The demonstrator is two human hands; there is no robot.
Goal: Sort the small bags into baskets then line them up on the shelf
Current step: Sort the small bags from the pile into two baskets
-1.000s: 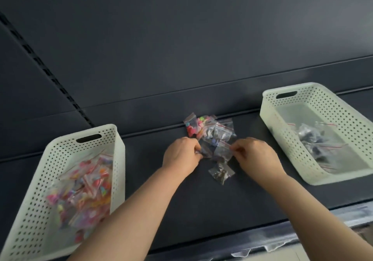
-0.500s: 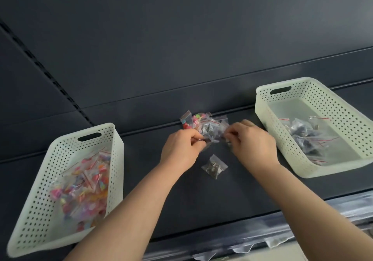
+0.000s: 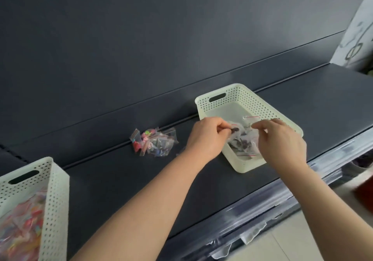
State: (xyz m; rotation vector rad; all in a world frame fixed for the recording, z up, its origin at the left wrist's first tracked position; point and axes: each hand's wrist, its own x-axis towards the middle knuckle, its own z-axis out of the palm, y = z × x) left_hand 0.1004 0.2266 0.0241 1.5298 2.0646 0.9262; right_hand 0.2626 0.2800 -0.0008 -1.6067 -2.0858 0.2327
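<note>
- Left hand (image 3: 207, 137) and right hand (image 3: 282, 143), fingers clamped on dark-filled bags (image 3: 236, 129), hover over the right basket (image 3: 238, 88)
- Left basket (image 3: 54, 180), at 8 o'clock, holds colourful bags
- Mixed pile (image 3: 153, 143), at 9 o'clock of the hands, is unsorted; lining up is not yet done

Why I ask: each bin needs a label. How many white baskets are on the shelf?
2. One basket sits right of centre, holding dark-filled bags; the other basket is at the lower left, cut off by the frame, holding colourful bags. More may lie out of view.
</note>
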